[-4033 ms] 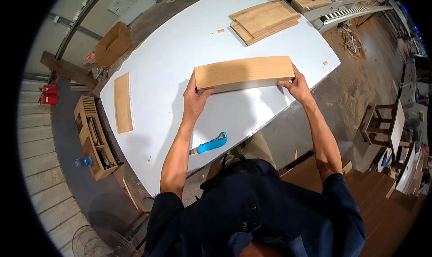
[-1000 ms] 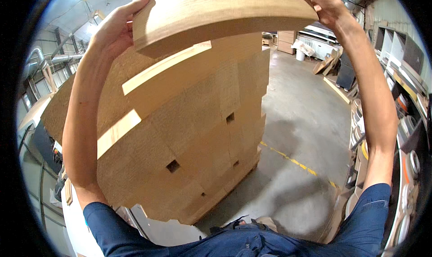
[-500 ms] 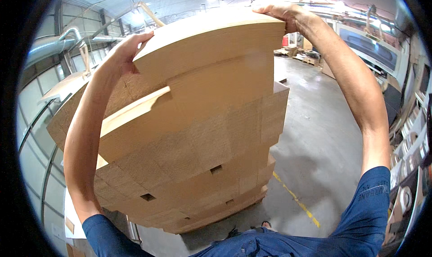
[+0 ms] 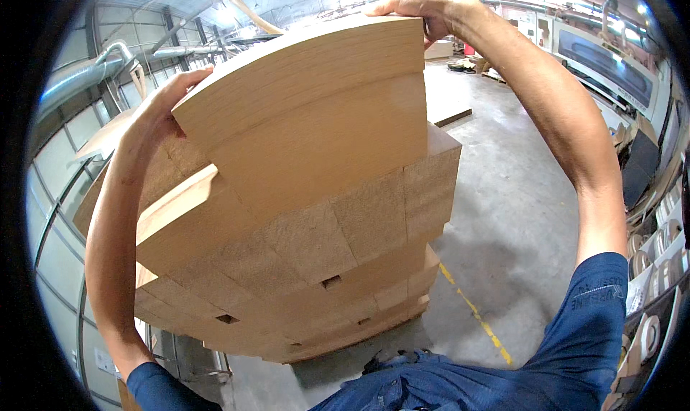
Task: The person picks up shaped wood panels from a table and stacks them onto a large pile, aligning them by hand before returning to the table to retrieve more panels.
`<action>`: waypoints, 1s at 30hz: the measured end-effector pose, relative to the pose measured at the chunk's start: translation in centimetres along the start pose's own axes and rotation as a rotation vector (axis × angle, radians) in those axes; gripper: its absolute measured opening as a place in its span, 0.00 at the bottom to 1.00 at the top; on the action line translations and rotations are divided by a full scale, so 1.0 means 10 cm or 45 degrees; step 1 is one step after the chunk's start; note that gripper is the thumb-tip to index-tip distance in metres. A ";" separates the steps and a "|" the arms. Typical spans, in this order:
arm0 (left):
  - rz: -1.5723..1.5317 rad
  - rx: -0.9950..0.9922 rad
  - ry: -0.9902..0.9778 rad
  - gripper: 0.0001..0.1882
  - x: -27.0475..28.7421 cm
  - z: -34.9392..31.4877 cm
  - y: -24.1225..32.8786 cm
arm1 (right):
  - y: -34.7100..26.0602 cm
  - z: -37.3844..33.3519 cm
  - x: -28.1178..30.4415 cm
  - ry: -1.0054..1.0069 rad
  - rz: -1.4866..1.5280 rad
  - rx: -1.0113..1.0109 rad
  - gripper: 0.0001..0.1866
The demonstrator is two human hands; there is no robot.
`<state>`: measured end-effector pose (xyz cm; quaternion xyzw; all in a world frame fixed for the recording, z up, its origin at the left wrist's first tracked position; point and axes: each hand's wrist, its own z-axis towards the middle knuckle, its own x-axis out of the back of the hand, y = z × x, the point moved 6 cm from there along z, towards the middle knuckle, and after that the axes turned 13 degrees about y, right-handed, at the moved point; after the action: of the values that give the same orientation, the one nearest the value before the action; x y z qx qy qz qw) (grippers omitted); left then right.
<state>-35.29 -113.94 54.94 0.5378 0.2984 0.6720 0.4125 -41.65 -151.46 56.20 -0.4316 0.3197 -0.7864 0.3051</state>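
Note:
A tall stack of wood-coloured boards point(image 4: 323, 116) rises in front of me, its layers slightly out of line. My left hand point(image 4: 171, 98) is closed round the left front corner of the upper boards, thumb along the top. At the right front corner, my right hand point(image 4: 431, 17) grips the same upper boards, with fingers over the top and the rest bent down the side. How many boards lie between the fingers cannot be made out. A pale ledge point(image 4: 176, 202) sticks out of the stack below my left hand.
Lower down, the stack has small dark notches point(image 4: 330, 282). A yellow line point(image 4: 474, 310) runs along the grey floor to the right. A large white machine with a window point(image 4: 604, 66) stands at the far right. Rolls of edging point(image 4: 648, 337) sit on a rack at the right.
Both hands and the upper boards have shifted left in view, the left hand also lower. The lower stack's right corner stays almost in place. Both hands keep their grip.

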 end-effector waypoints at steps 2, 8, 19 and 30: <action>-0.048 0.061 -0.138 0.28 -0.15 0.08 -0.01 | 0.14 0.09 0.06 -0.092 -0.054 0.020 0.22; 0.373 -0.139 0.312 0.40 0.12 -0.37 0.26 | -0.29 -0.06 0.35 0.110 -0.223 0.239 0.22; -0.407 -0.536 0.171 0.25 -0.43 -1.30 -0.19 | 0.46 -0.91 -0.07 0.003 0.547 0.455 0.34; -0.468 -0.499 0.340 0.16 -0.49 -1.26 -0.22 | 0.53 -0.81 -0.16 0.084 0.601 0.473 0.22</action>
<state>-46.64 -116.65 47.69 0.2917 0.3069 0.6958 0.5802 -46.97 -151.56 47.91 -0.2562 0.2716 -0.7524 0.5426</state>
